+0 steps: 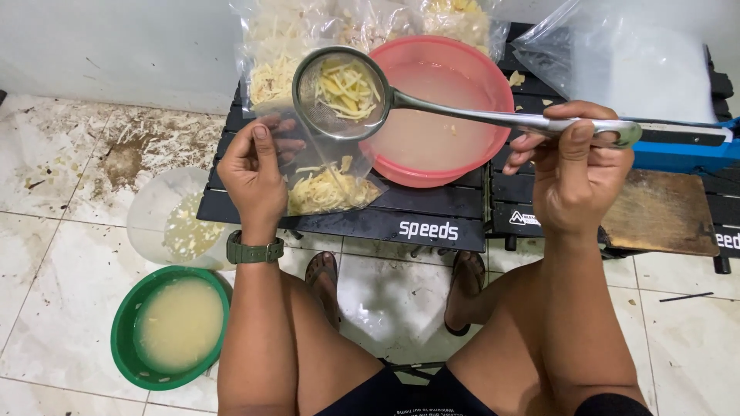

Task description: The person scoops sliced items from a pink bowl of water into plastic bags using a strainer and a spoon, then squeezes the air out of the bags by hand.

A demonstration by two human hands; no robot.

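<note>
My right hand grips the long handle of a metal strainer ladle, whose bowl holds yellow shredded strips. The ladle's bowl hovers just above a clear plastic bag that my left hand pinches open at its mouth. The bag has a heap of the same yellow strips at its bottom and rests on a low black slatted table. Behind the ladle stands a pink basin of cloudy liquid.
Filled clear bags lie at the table's far edge. A blue sealing device and wooden board sit at the right. On the tiled floor at left are a green basin of cloudy liquid and a clear container.
</note>
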